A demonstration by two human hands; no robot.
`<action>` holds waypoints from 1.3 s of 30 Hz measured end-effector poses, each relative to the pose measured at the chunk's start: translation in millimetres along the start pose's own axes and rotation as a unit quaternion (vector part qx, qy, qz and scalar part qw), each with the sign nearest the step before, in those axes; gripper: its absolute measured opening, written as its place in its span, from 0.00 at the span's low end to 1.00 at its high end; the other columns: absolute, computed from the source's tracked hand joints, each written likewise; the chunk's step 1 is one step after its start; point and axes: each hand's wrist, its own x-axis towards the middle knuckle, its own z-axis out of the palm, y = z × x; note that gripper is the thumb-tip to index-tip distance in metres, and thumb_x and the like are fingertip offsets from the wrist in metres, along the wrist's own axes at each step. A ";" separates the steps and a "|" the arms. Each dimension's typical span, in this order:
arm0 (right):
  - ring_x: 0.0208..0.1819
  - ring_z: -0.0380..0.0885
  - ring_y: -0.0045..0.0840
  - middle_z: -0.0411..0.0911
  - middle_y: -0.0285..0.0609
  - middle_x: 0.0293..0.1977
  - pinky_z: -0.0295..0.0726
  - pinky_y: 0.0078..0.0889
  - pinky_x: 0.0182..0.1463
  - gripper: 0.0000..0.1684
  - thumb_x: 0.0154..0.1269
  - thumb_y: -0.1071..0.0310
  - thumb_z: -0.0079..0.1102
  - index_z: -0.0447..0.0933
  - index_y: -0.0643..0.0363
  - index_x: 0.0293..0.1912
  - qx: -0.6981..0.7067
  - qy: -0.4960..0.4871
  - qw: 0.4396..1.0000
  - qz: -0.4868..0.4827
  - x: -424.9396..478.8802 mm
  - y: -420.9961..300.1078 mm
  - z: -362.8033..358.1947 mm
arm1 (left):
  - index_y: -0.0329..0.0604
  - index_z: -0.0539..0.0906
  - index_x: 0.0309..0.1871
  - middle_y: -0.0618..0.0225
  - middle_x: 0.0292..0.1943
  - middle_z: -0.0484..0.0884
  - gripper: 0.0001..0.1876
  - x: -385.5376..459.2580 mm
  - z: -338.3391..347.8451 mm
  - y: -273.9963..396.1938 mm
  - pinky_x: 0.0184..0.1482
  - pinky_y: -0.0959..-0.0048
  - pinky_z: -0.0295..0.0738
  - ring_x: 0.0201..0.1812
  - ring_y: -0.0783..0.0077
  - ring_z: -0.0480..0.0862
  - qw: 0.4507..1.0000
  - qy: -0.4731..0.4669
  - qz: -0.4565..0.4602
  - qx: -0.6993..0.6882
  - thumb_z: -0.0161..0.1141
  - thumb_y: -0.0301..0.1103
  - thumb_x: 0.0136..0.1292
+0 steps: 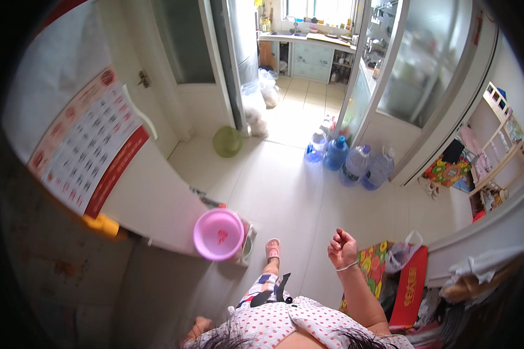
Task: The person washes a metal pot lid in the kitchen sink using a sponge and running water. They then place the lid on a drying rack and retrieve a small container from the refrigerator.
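My right hand [343, 249] is raised in front of me at the right, its fingers curled with nothing visible in them and a pale bracelet at the wrist. Low at the left, my left hand [201, 325] hangs beside my body, partly cut off by my dotted top; its fingers are hard to make out. A pink plastic basin [218, 234] stands on a small rack left of my foot, which wears a pink sandal [272, 248].
Several large plastic water bottles [335, 152] stand by the kitchen doorway. A green basin [227, 141] and tied plastic bags [255, 104] lie at its left. A patterned box [372, 261] and a red box [409, 285] are at my right. A calendar [89, 139] hangs at the left.
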 end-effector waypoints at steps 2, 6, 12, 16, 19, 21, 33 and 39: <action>0.13 0.59 0.18 0.65 0.32 0.19 0.56 0.20 0.14 0.08 0.67 0.65 0.42 0.71 0.55 0.35 -0.008 -0.018 1.000 0.002 56.0 -10.2 39.6 | 0.43 0.84 0.33 0.60 0.34 0.84 0.11 43.1 -41.3 10.6 0.37 0.64 0.78 0.37 0.57 0.84 0.964 -0.011 -0.174 -0.200 0.57 0.38 0.50; 0.12 0.58 0.16 0.65 0.31 0.18 0.55 0.18 0.13 0.11 0.67 0.66 0.41 0.73 0.55 0.33 0.001 0.042 0.999 -0.028 157.5 -67.5 78.0 | 0.41 0.83 0.38 0.56 0.37 0.84 0.14 168.8 -178.0 100.1 0.41 0.64 0.77 0.41 0.55 0.83 0.951 -0.001 -0.189 -0.244 0.55 0.38 0.54; 0.12 0.59 0.16 0.68 0.32 0.18 0.54 0.18 0.13 0.11 0.66 0.66 0.41 0.73 0.54 0.33 0.040 0.061 0.996 -0.048 303.1 -129.7 163.8 | 0.38 0.82 0.30 0.68 0.20 0.79 0.08 345.1 -479.7 313.0 0.24 0.74 0.71 0.20 0.77 0.77 0.896 0.182 0.084 -0.396 0.59 0.34 0.53; 0.12 0.58 0.16 0.67 0.31 0.18 0.54 0.18 0.13 0.10 0.66 0.66 0.41 0.73 0.54 0.33 0.058 0.088 0.991 -0.077 418.6 -174.4 194.1 | 0.37 0.83 0.38 0.62 0.30 0.84 0.12 356.0 -690.7 495.6 0.34 0.71 0.76 0.29 0.72 0.82 0.810 0.247 0.356 -0.394 0.58 0.35 0.54; 0.12 0.57 0.15 0.65 0.31 0.18 0.54 0.17 0.13 0.09 0.65 0.66 0.42 0.72 0.54 0.33 0.070 0.084 0.992 -0.065 519.5 -206.6 231.4 | 0.37 0.82 0.41 0.62 0.33 0.85 0.13 399.5 -772.1 530.9 0.36 0.71 0.76 0.31 0.73 0.82 0.794 0.148 0.322 -0.494 0.58 0.34 0.55; 0.12 0.57 0.14 0.63 0.29 0.17 0.53 0.16 0.12 0.09 0.66 0.67 0.42 0.72 0.54 0.33 0.068 0.073 0.994 -0.042 587.2 -223.7 285.2 | 0.39 0.84 0.37 0.59 0.34 0.85 0.13 449.6 -790.1 501.2 0.39 0.70 0.77 0.33 0.67 0.83 0.866 0.170 0.215 -0.418 0.59 0.37 0.52; 0.13 0.59 0.15 0.63 0.30 0.18 0.55 0.18 0.13 0.09 0.69 0.65 0.40 0.70 0.54 0.37 0.013 -0.010 1.000 -0.009 930.7 -332.9 536.7 | 0.52 0.84 0.42 0.67 0.40 0.84 0.14 616.7 -825.0 367.1 0.39 0.61 0.79 0.44 0.65 0.83 0.966 -0.106 0.095 0.218 0.51 0.42 0.57; 0.12 0.58 0.15 0.62 0.29 0.18 0.53 0.17 0.12 0.10 0.68 0.65 0.40 0.72 0.55 0.36 0.069 0.004 0.997 -0.025 1044.6 -390.5 599.7 | 0.52 0.87 0.24 0.71 0.26 0.85 0.10 798.6 -1037.0 456.5 0.31 0.66 0.79 0.28 0.69 0.85 0.980 -0.161 0.018 0.118 0.57 0.42 0.51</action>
